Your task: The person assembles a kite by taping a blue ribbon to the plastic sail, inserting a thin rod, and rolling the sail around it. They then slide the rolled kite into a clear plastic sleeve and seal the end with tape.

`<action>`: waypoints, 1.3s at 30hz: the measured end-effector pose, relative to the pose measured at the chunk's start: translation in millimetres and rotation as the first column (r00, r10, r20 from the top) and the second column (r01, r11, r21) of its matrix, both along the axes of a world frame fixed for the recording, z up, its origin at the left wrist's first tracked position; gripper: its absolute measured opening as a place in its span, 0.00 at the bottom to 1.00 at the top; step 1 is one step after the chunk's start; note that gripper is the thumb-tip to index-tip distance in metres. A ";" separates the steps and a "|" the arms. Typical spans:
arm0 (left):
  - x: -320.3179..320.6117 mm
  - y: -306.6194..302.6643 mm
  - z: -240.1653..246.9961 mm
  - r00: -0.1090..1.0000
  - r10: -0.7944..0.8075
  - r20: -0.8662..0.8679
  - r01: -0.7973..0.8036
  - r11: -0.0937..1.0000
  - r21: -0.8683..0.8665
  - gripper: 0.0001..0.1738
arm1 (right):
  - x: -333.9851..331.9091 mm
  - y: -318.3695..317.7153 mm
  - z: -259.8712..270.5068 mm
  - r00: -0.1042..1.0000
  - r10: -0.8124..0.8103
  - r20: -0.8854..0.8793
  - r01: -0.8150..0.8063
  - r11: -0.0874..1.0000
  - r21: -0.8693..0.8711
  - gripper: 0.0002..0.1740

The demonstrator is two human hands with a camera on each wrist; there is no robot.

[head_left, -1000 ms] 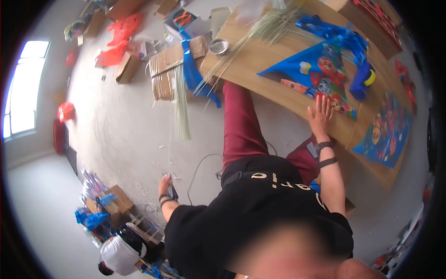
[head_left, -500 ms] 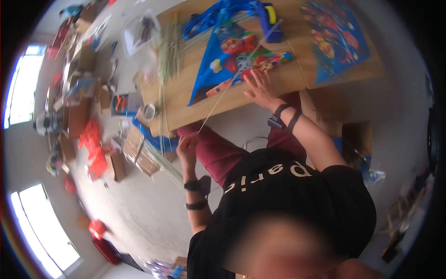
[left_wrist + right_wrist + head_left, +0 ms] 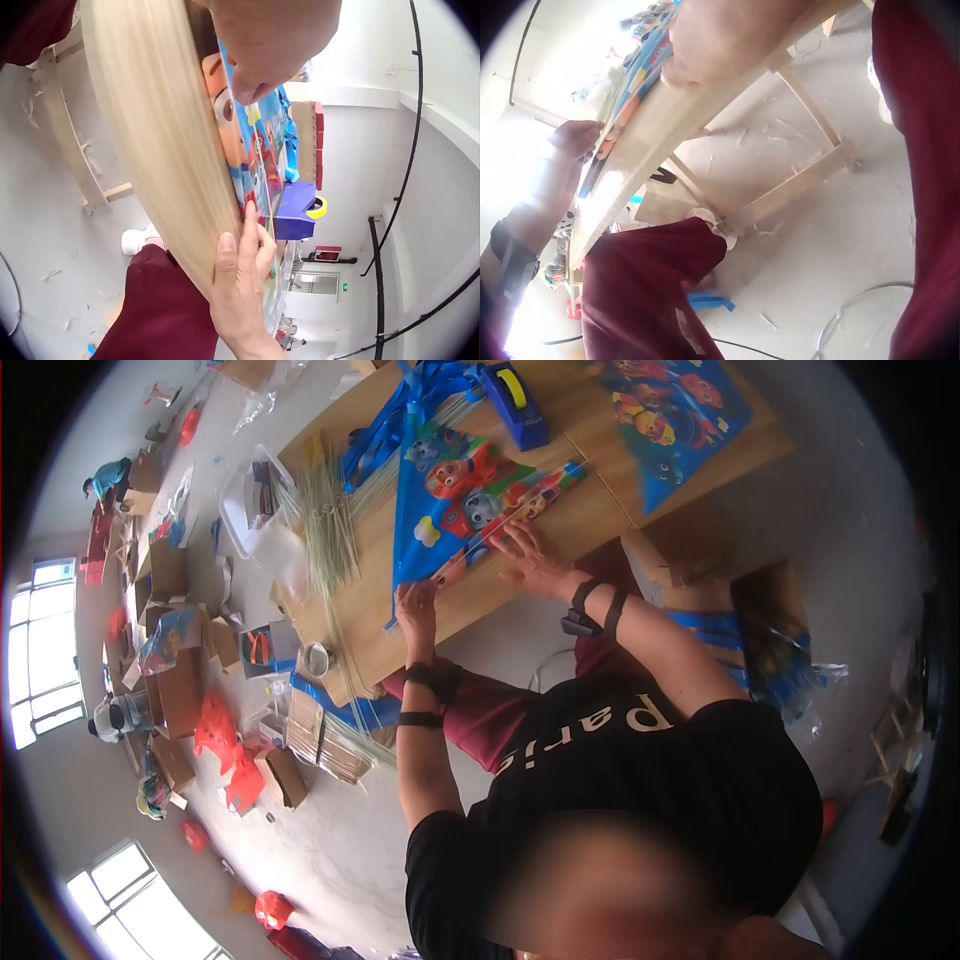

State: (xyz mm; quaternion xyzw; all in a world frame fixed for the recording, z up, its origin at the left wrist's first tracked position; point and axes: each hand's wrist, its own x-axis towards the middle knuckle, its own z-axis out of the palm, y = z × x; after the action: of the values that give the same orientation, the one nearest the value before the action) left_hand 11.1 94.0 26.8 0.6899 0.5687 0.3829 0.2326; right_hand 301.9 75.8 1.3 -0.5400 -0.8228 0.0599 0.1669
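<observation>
A blue triangular cartoon-printed plastic sheet, like a kite sail, lies on the wooden table with its near edge folded. Along that fold runs a thin pale stick. My left hand pinches the stick's near end at the sheet's left corner. With fingers straight and spread, my right hand rests at the fold and the table edge. In the left wrist view, the right hand's index finger points along the fold. The right wrist view shows the left hand with thumb and fingers together.
A blue tape dispenser stands beyond the sheet, beside bunched blue plastic strips. Bundled pale sticks lie left, near a round tin. Another printed sheet is on the right. Cardboard boxes crowd the floor.
My left hand has risen from low at my left side to the sheet's left corner, bringing the stick onto the fold. My right hand has stayed by the fold. The head view has turned.
</observation>
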 end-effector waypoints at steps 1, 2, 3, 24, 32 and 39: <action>-0.8 0.8 0.4 1.000 0.009 -0.003 -0.009 1.000 -0.006 0.03 | 0.4 1.4 -2.4 1.000 -0.006 0.010 0.005 1.000 0.014 0.44; -0.5 1.6 0.5 1.000 0.002 -0.019 -0.002 1.000 0.015 0.03 | 1.4 2.1 -4.5 0.999 -0.004 0.032 0.003 0.999 0.033 0.45; 0.0 2.1 0.7 0.999 -0.005 -0.035 0.007 0.999 0.036 0.03 | 2.5 2.7 -6.3 0.999 0.005 0.032 -0.006 1.000 0.028 0.45; -0.2 1.3 -13.8 0.989 0.025 -0.144 -0.012 0.996 0.085 0.07 | 2.2 6.3 9.7 0.995 0.032 -0.095 -0.027 0.998 0.052 0.45; 35.4 -15.7 -5.8 0.946 0.095 -0.310 -0.057 0.990 0.129 0.18 | 2.8 7.6 10.1 0.996 0.048 -0.078 -0.041 0.995 0.090 0.44; 73.8 -34.4 -12.9 0.883 -0.114 -0.456 0.166 0.983 0.076 0.31 | 2.9 6.8 15.3 0.996 0.053 -0.076 -0.046 0.995 0.093 0.44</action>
State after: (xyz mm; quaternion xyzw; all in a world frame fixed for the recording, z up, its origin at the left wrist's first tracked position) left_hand 84.8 59.6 13.9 0.8109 0.5331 0.2267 0.0828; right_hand 304.8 82.6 16.6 -0.5086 -0.8306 0.0476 0.2218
